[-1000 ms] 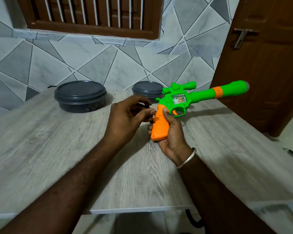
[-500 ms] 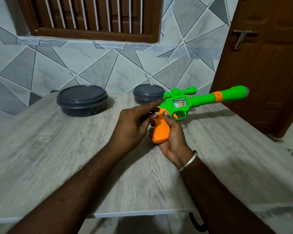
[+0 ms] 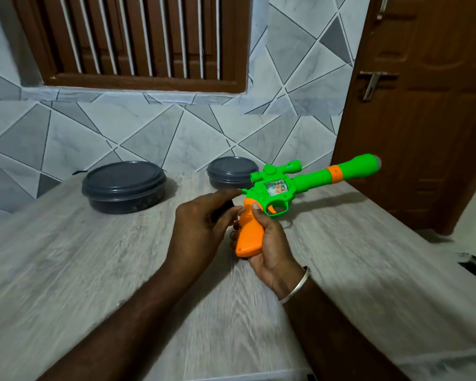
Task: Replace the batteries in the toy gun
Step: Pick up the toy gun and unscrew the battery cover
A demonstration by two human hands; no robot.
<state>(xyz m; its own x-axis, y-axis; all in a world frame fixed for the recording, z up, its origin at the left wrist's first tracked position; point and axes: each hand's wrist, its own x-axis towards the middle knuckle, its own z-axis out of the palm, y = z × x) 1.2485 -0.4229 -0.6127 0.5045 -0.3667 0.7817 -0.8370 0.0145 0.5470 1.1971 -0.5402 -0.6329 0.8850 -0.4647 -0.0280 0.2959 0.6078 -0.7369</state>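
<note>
1. A person's right hand (image 3: 270, 248), a metal bangle (image 3: 297, 287) on its wrist, holds a green and orange toy gun (image 3: 278, 188) in the air above a grey wood-grain table (image 3: 94, 270). The fingers and thumb wrap the orange grip (image 3: 248, 235), and the barrel points away to the right.
2. This hold on the gun is the same as a second ago. The gun has barely moved.
3. The left hand (image 3: 201, 229) has changed. A second ago its fingers were curled and pinched together at the back of the grip. Now they are stretched out nearly straight, and the index fingertip reaches the rear of the green body.
4. A dark patch sits under the left fingers. Whether it is shadow or a small held part cannot be told.
5. No battery or open compartment shows, and the grip looks closed from this side. The left hand seems to be feeling for a cover or catch, so the swap appears not yet begun.
6. Two dark round lidded containers, a large one (image 3: 124, 185) and a smaller one (image 3: 231, 171), stand at the far edge of the table.
</note>
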